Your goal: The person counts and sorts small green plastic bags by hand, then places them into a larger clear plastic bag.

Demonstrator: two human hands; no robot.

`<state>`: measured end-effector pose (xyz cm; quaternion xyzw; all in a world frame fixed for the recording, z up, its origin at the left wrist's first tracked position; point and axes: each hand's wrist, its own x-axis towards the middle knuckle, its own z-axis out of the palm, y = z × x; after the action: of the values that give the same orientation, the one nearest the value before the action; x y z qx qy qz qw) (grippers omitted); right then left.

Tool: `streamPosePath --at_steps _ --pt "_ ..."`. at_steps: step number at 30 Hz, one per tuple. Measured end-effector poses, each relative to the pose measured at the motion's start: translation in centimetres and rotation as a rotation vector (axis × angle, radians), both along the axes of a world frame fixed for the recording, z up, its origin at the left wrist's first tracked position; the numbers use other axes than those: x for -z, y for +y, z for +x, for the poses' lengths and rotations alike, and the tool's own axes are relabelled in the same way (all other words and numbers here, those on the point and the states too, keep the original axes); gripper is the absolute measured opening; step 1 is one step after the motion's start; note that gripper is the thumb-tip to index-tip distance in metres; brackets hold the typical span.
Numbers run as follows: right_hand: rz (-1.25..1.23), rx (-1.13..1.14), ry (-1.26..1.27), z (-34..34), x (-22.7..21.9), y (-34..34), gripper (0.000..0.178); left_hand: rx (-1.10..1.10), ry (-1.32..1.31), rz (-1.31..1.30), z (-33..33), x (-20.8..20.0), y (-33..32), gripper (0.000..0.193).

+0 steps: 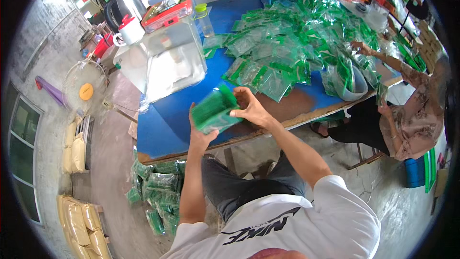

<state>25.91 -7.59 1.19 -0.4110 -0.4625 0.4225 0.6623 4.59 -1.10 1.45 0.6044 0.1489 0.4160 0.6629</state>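
A thick stack of green and clear plastic bags (214, 109) is held between both my hands above the front edge of a blue table. My left hand (200, 136) grips its lower left side, with the thumb along the near edge. At the stack's right side my right hand (251, 109) has its thumb and fingers closed on the edge. Beyond my hands a large loose heap of similar flat green and clear bags (273, 48) spreads over the table (165, 132).
A white box with a shiny tray (175, 69) stands left on the table, with a white jug (130, 31) and kettle behind. Another person (414, 110) sits at right, one hand near a white tub (355, 91). Packed green bundles (160, 187) lie on the floor.
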Motion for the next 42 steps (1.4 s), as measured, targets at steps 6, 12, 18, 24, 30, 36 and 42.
streamPosePath --at_steps 6,12,18,24,30,36,42 --pt "-0.196 -0.019 -0.414 0.7 -0.1 0.7 0.095 -0.054 0.296 0.293 -0.4 0.4 1.3 0.123" --pt "-0.258 -0.120 -0.183 0.6 0.1 -0.4 0.097 -0.053 0.396 0.261 -0.1 2.1 1.8 0.097" --pt "0.394 0.304 -1.337 -3.4 -11.2 -3.3 0.116 -0.041 0.287 0.182 -0.7 2.2 0.4 0.082" --pt "-0.114 -0.256 -1.634 -3.3 -8.2 2.8 0.096 -0.096 0.426 0.197 -0.2 -0.2 -0.8 0.089" --pt "-0.206 -0.125 -1.154 -1.3 -11.4 0.1 0.068 -0.105 0.099 0.081 -1.5 -3.3 -2.2 0.102" --pt "-0.206 -0.167 -0.304 -4.1 -6.1 -2.5 0.056 -0.501 -0.261 -0.265 2.6 -0.4 -5.1 0.053" --pt "-0.207 -0.136 -0.167 -3.4 -2.6 -3.9 0.057 -0.498 -0.055 -0.083 3.6 0.4 -4.6 0.047"
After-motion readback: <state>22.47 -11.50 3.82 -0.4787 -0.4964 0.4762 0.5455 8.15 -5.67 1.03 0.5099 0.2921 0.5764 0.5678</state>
